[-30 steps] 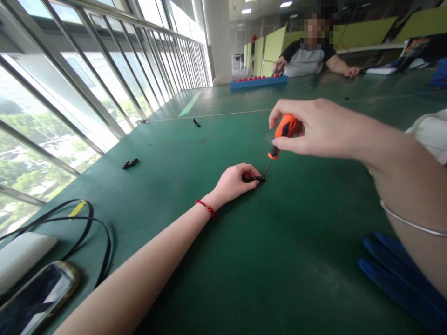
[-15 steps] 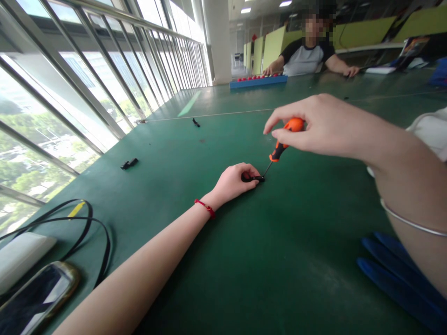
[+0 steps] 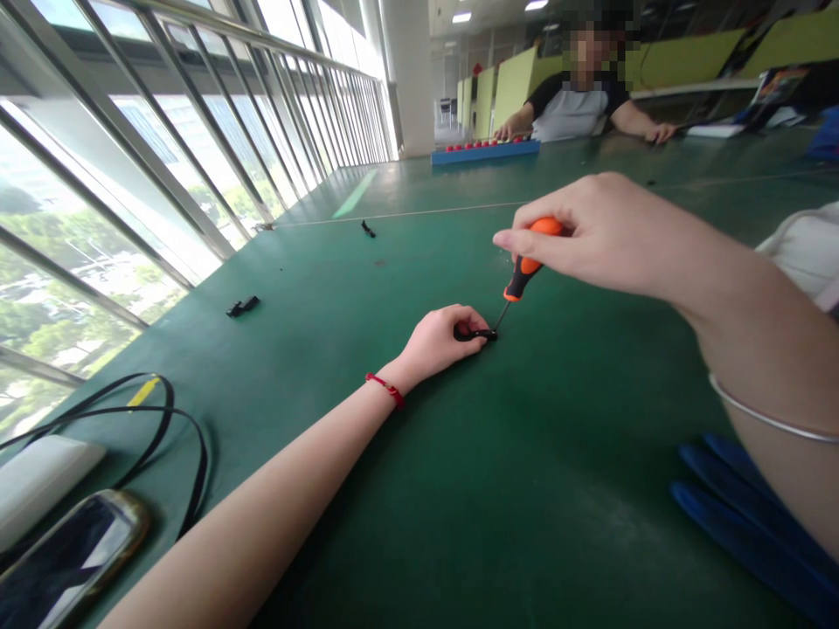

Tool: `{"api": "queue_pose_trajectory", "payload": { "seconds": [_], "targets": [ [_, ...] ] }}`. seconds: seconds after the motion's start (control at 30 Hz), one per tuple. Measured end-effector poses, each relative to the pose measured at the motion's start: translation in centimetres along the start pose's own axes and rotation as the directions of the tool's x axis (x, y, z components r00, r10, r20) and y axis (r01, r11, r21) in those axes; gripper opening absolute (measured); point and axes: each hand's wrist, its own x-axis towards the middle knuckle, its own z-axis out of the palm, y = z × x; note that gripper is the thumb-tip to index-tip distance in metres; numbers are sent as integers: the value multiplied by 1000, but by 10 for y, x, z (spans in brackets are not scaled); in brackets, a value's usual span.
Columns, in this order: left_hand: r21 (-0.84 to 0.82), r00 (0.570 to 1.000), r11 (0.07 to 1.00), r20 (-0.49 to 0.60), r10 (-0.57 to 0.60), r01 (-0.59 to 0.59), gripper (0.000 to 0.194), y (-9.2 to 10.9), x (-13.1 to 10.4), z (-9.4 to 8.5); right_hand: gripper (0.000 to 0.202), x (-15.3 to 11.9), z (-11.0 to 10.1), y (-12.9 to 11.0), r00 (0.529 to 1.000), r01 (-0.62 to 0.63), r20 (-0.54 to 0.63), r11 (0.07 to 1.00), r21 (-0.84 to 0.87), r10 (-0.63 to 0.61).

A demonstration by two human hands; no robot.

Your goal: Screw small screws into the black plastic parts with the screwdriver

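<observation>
My left hand (image 3: 449,336) is closed around a small black part (image 3: 483,335), pressing it against the green tabletop (image 3: 406,489). The fingers hide much of that part, so its exact kind is unclear. Above and to the right, my right hand (image 3: 590,227) grips the orange and black handle of a screwdriver (image 3: 523,271). The screwdriver leans, its thin shaft running down to the right end of the black part, where the tip seems to touch.
Two small black pieces, one nearer (image 3: 243,306) and one farther (image 3: 368,229), lie on the left. A phone (image 3: 79,559), white box (image 3: 49,480) and black cable (image 3: 204,454) occupy the near left; a blue glove (image 3: 727,498) the near right. Another person (image 3: 577,109) sits beyond a blue tray (image 3: 485,155).
My right hand's fingers have closed in on the screwdriver handle, which was looser between them before. The handle has tilted slightly left. My left hand and the black part have stayed put.
</observation>
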Motion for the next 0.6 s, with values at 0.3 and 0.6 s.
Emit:
{"api": "queue_pose_trajectory", "payload": {
  "seconds": [0.3, 0.6],
  "targets": [
    [6, 1000, 1000, 0, -8, 8, 16, 2, -1, 0, 27, -2, -3, 1, 1000, -4, 4, 996, -90, 4],
    [66, 998, 997, -49, 35, -32, 27, 2, -2, 1, 14, 1, 3, 0, 1000, 25, 2, 998, 53, -25]
  ]
}}
